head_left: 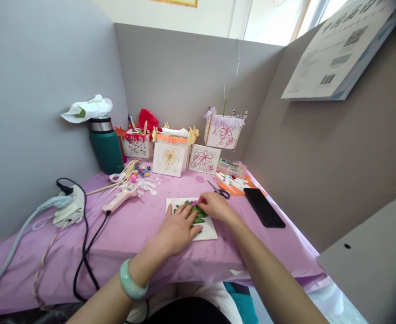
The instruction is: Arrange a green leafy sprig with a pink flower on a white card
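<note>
A white square panel lies flat near the table's front edge, with green leaves and a small purple flower on it. Across the left part of the leaves rests my left hand, palm down and fingers spread, partly hiding them. At the flower, my right hand has thumb and fingertips pinched together, seemingly on the purple bloom; the exact hold is too small to see well. Just beyond the right hand are scissors.
Left stand a glue gun, wooden sticks, a power strip with cables and a green bottle. Decorated boxes and embroidered panels line the back. Markers and a phone lie right.
</note>
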